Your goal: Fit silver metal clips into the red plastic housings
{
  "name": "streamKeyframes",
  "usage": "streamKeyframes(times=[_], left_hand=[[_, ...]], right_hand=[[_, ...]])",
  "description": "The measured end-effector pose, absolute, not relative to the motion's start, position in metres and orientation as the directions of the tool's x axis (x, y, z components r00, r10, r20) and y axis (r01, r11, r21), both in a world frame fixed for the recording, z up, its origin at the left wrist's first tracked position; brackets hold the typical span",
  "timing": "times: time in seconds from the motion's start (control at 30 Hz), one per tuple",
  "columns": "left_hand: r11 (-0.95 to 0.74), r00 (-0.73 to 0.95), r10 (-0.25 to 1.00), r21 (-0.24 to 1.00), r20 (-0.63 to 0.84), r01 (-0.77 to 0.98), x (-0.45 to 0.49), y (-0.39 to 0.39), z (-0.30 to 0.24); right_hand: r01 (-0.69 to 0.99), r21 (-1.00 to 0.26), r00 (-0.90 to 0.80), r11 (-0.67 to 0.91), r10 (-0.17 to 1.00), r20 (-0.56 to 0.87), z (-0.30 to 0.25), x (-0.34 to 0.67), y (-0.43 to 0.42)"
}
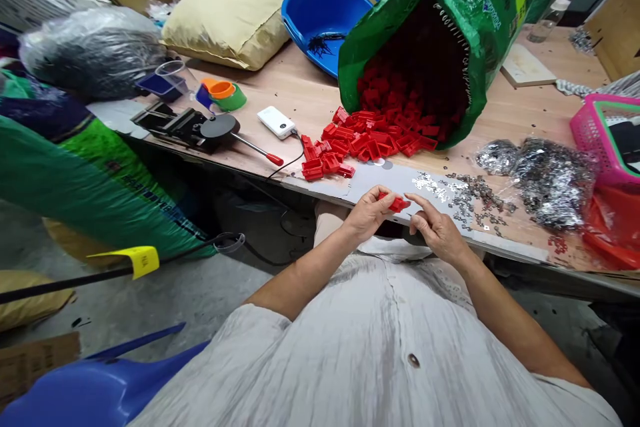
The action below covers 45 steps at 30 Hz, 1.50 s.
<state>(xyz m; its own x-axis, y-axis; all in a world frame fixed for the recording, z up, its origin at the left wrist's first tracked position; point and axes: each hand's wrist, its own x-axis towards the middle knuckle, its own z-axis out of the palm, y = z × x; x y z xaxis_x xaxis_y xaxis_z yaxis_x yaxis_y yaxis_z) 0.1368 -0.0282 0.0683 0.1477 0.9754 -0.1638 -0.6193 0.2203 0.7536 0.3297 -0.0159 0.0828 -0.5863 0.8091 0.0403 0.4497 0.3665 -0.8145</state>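
Note:
My left hand (pixel 371 215) pinches a small red plastic part (pixel 395 203) between thumb and fingers, just over the table's front edge. On the part's right side, my right hand (pixel 439 232) has its index finger stretched to the part's end, touching or nearly so. Its thumb and other fingers are curled in, and whatever they hold is hidden. Ahead lies a heap of similar red plastic parts (pixel 367 137), spilling from a green woven sack (pixel 473 33) lying on its side. Small flat metal pieces (pixel 467 193) are scattered beyond my right hand, partly on a grey sheet (pixel 400 180).
Left on the table are a hand-lever press (pixel 200 130), a white power bank (pixel 277 122) with a cable, and orange and green cups (pixel 225 93). Behind stand a blue basin (pixel 320 13) and a stuffed sack (pixel 230 13). Bagged metal pieces (pixel 553 180) and a pink basket (pixel 593 137) sit right.

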Motion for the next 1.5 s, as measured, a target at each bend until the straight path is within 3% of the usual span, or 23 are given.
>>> streamKeyframes(times=[0.23,0.4,0.57,0.73,0.93,1.07,1.27,1.5], left_hand=[[0.379,0.236,0.914,0.483,-0.331,-0.789,0.148,-0.041,0.076],[0.394,0.225,0.887,0.408,-0.404,-0.824,0.153,-0.045,0.077],[0.379,0.228,0.901,0.414,-0.368,-0.828,0.16,-0.048,0.072],[0.395,0.231,0.897,0.45,-0.377,-0.801,0.153,-0.054,0.058],[0.589,0.233,0.751,0.469,-0.618,-0.658,0.133,-0.064,0.016],[0.63,0.14,0.676,0.469,-0.724,-0.619,0.126,-0.063,-0.01],[0.611,0.132,0.7,0.493,-0.702,-0.62,0.125,-0.065,-0.016],[0.617,0.128,0.706,0.516,-0.696,-0.594,0.124,-0.071,-0.011]], right_hand=[[0.489,-0.756,-0.574,0.435,0.813,0.096,0.085,0.326,-0.018],[0.509,-0.717,-0.57,0.477,0.811,0.134,0.086,0.326,-0.019],[0.46,-0.743,-0.467,0.487,0.844,0.264,0.078,0.323,-0.02],[0.443,-0.811,-0.487,0.381,0.862,0.139,0.065,0.328,-0.018],[0.557,-0.771,-0.445,0.309,0.895,0.037,0.056,0.335,-0.009],[0.611,-0.711,-0.451,0.348,0.891,0.048,0.052,0.325,0.007],[0.669,-0.56,-0.516,0.488,0.848,0.122,0.048,0.289,0.044],[0.79,-0.34,-0.527,0.511,0.848,0.05,0.057,0.231,0.085]])
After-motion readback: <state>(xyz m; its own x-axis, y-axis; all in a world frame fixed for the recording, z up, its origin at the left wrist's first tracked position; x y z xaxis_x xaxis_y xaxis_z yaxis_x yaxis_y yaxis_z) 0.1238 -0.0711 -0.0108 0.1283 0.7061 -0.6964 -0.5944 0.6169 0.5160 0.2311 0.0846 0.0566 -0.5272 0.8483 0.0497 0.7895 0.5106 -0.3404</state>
